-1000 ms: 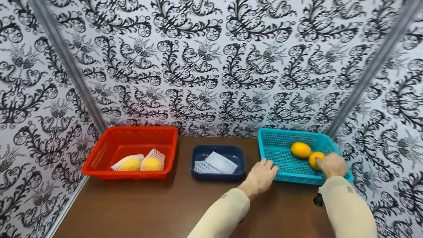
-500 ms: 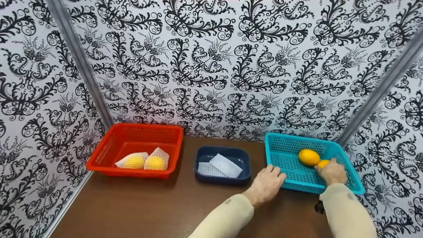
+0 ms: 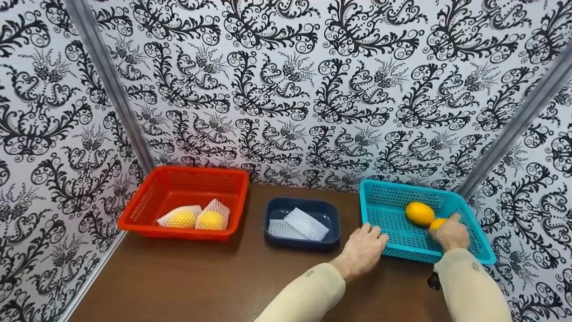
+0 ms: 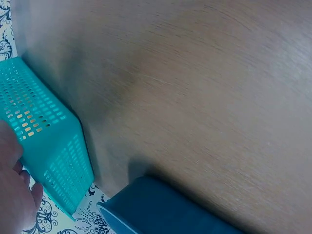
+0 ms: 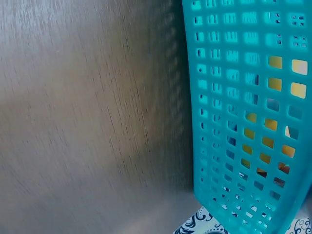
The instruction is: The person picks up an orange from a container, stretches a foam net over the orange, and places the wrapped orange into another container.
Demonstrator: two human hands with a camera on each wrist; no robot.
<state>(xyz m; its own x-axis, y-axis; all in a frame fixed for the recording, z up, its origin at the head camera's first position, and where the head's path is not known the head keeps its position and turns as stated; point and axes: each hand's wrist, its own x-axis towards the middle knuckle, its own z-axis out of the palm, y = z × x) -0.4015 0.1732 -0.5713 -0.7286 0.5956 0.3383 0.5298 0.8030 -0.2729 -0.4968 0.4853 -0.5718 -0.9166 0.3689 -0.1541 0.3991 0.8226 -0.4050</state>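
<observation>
A teal plastic basket (image 3: pixel 413 186) stands at the right of the table with two yellow fruits in it. One yellow fruit (image 3: pixel 419 213) lies loose toward the back. Over the other yellow fruit (image 3: pixel 436 222), my right hand (image 3: pixel 452 236) has its fingers and thumb, hiding most of it. My left hand (image 3: pixel 363 248) holds the basket's front left rim, fingers bent over it. The left wrist view catches that hand (image 4: pixel 14 190) beside the basket's corner (image 4: pixel 53 146). In the right wrist view, yellow shows through the basket's slotted wall (image 5: pixel 234 122); the right hand is hardly visible there.
A small navy tray (image 3: pixel 304 244) with white foam net sleeves (image 3: pixel 307 223) stands mid-table. On the left, a red basket (image 3: pixel 178 233) holds two yellow fruits in foam nets (image 3: pixel 212 219). Patterned walls (image 3: pixel 286 89) close in the brown table (image 3: pixel 192 277) at the back and sides.
The head view has shifted slightly, so everything sits a little further right. My right hand has closed further around the nearer fruit, covering more of it. The left hand stays at the rim.
</observation>
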